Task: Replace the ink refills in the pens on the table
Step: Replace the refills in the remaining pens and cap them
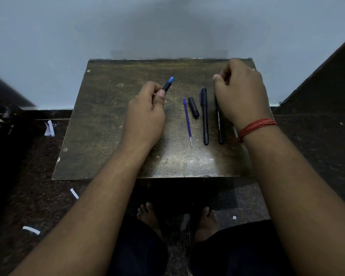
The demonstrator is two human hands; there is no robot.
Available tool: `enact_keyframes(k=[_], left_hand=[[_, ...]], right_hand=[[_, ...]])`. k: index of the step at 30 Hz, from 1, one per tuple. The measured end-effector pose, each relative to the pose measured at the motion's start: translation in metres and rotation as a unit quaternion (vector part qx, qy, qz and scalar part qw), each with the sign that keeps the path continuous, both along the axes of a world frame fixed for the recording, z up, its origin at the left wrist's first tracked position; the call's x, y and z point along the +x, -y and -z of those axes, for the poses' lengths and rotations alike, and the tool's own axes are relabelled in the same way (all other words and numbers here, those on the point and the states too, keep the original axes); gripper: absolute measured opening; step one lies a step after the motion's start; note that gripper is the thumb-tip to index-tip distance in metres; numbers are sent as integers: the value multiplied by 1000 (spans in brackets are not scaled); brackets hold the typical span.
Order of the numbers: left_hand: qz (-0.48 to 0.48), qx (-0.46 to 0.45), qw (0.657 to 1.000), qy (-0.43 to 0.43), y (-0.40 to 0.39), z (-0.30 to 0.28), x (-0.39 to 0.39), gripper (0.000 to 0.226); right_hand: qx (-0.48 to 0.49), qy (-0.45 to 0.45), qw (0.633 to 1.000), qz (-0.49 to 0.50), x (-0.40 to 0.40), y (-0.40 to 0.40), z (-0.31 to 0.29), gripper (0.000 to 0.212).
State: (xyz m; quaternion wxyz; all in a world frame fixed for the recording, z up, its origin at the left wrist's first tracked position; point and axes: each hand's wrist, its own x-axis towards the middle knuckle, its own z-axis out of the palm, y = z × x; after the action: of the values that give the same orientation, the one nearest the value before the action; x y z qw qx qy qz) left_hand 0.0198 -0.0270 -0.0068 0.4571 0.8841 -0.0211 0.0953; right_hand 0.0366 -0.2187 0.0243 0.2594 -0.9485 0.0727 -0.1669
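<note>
My left hand grips a black pen part with a blue tip, pointing up and to the right above the dark table. A thin purple refill lies on the table, with a short black cap piece beside it. To the right lies a capped dark pen with a blue clip. A second black pen lies partly under my right hand. That hand hovers with its fingers curled; whether it holds anything is hidden.
The small table stands against a pale wall. White paper scraps lie on the dark speckled floor to the left. My bare feet show below the table's front edge. A dark slanted surface rises at the right.
</note>
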Motion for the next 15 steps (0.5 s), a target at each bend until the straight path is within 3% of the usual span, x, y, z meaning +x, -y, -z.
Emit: enact_keyframes(k=[9,15], left_hand=[[0,-2,1000,-2,0,0,0,18],[60,26,997,30,2,1,-2,16]], right_hand=[[-25,-61,995,-76,-7,-23,-4,19],[234,-88,961,-118,-8,-36,-3,31]])
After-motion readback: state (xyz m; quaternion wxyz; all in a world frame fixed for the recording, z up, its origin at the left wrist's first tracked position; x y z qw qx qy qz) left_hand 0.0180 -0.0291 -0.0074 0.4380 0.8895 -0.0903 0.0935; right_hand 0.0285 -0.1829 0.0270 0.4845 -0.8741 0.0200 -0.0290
